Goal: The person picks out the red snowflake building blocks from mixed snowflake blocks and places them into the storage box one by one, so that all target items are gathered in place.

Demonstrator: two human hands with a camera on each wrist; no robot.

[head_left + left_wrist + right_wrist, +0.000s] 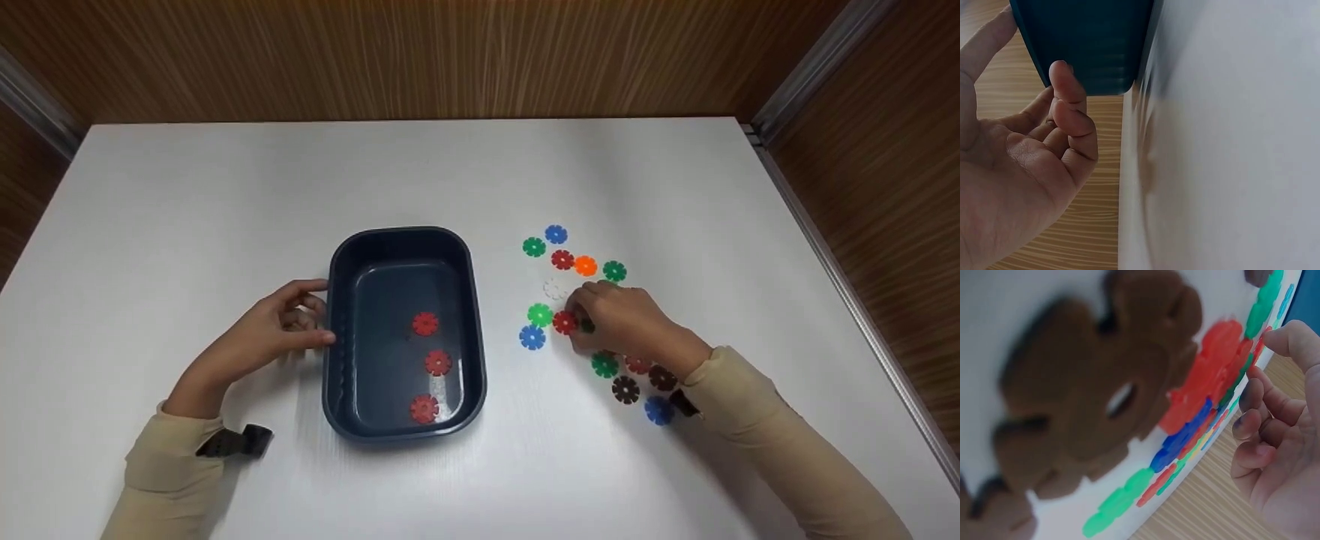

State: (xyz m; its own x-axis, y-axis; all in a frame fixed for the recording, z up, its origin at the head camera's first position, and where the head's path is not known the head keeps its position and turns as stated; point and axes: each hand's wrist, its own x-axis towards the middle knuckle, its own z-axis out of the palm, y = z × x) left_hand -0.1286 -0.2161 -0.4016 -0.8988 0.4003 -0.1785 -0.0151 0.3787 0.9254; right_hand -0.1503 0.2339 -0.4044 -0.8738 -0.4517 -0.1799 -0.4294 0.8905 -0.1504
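Note:
A dark blue plastic tub point(405, 442) stands in the middle of the table with three red notched discs inside, one of them a red disc point(425, 324) near its centre. My left hand point(262, 326) touches the tub's left side, thumb and index finger straight against the rim. The other fingers curl loosely beside the tub's wall point(1089, 67) in the left wrist view. Over the scattered discs, my right hand point(622, 319) pinches a red disc point(565, 322) between thumb and index finger. Its fingers hide some discs below.
Loose notched discs lie right of the tub: a blue disc point(556, 234), an orange disc point(586, 266), a white disc point(555, 289), a brown disc point(625, 390) and several others. Wood-grain panels point(420, 60) border the white table point(225, 180).

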